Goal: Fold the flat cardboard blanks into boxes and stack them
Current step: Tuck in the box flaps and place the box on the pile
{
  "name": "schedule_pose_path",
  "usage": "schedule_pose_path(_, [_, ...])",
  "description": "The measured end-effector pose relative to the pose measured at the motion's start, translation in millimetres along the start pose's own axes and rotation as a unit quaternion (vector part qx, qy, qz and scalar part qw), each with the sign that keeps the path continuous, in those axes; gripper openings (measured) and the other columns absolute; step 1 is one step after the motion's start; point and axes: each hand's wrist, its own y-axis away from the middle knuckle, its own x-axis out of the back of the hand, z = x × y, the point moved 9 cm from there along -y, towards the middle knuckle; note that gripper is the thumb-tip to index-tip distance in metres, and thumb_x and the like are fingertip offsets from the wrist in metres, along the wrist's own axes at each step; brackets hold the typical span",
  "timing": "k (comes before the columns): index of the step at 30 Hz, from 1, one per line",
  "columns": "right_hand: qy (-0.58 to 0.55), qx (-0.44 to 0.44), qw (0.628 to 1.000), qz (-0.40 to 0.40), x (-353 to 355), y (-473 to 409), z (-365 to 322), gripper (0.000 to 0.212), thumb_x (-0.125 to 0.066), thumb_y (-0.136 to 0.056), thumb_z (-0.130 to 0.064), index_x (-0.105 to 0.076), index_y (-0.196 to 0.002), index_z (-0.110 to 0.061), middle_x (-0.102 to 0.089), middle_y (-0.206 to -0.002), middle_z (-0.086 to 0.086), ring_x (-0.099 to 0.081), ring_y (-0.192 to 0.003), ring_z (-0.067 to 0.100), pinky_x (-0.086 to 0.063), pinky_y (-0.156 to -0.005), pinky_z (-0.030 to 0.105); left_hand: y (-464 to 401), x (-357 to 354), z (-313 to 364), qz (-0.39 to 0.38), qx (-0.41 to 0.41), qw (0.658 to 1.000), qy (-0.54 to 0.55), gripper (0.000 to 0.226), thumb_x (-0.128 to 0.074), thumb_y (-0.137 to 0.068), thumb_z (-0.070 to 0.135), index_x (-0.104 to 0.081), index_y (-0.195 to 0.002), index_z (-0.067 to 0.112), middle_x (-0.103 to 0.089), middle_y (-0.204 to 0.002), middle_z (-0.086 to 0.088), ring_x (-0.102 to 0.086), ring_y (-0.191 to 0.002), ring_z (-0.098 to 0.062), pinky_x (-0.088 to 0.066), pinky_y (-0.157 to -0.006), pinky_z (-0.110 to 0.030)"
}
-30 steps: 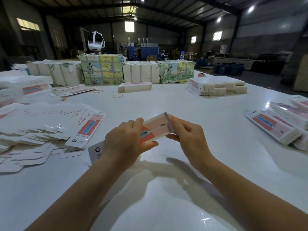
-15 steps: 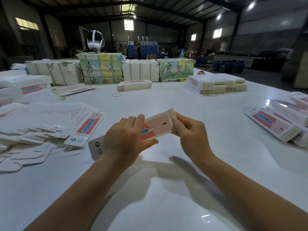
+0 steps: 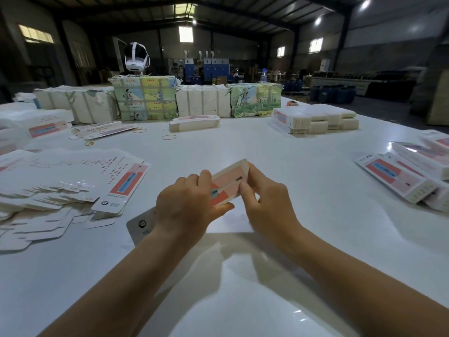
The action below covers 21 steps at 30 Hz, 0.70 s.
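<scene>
A long pink and red printed box (image 3: 228,183) is held above the white table (image 3: 291,171) in the middle of the view. My left hand (image 3: 187,203) grips its near part, thumb under it and fingers over the top; the near end flap sticks out below my wrist. My right hand (image 3: 264,200) pinches its far part, fingers lying over the printed face. A spread heap of flat blanks (image 3: 73,181) lies on the left. Folded boxes (image 3: 403,176) lie in a pile at the right edge.
Wrapped bundles of blanks (image 3: 145,98) line the far side of the table, with a white headset (image 3: 136,57) on top. A stack of flat blanks (image 3: 315,119) sits far right, a single bundle (image 3: 194,122) in the middle. Rubber bands (image 3: 168,136) lie near it.
The far end flap that stood open is now closed flat against the box. My right hand has slid down from the far end onto the printed face.
</scene>
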Motion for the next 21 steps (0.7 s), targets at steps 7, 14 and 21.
schedule_pose_path(7, [-0.059,-0.021,0.998,-0.027,-1,-1,0,0.023,-0.047,-0.097,-0.013,-0.064,-0.110,-0.022,-0.066,-0.085,-0.016,-0.059,-0.084,0.005,-0.044,-0.067,0.007,0,3,-7,0.016,-0.010,1.000,0.025,0.063,-0.057,-0.066,0.057,-0.064,-0.095,0.002,-0.067,-0.076,-0.013,-0.061,-0.052,-0.029,-0.052,-0.044,-0.035])
schedule_pose_path(14, [-0.041,0.023,0.996,-0.075,-3,-7,2,0.074,-0.060,-0.082,-0.027,-0.022,-0.146,-0.025,-0.029,-0.144,-0.015,-0.031,-0.137,0.009,-0.030,-0.111,0.024,-1,-4,-27,0.014,-0.034,0.998,0.050,0.061,-0.078,-0.064,0.052,-0.061,-0.103,0.009,-0.069,-0.088,-0.010,-0.063,-0.062,-0.026,-0.050,-0.050,-0.032])
schedule_pose_path(21, [0.191,0.216,0.948,-0.137,-26,3,-18,0.069,-0.076,-0.075,-0.014,-0.047,-0.137,-0.006,-0.051,-0.133,0.013,-0.044,-0.122,0.032,-0.041,-0.103,0.039,-1,-12,-19,-0.044,-0.067,0.994,0.071,0.062,-0.073,-0.068,0.058,-0.056,-0.112,0.018,-0.066,-0.099,0.000,-0.056,-0.072,-0.013,-0.045,-0.064,-0.023])
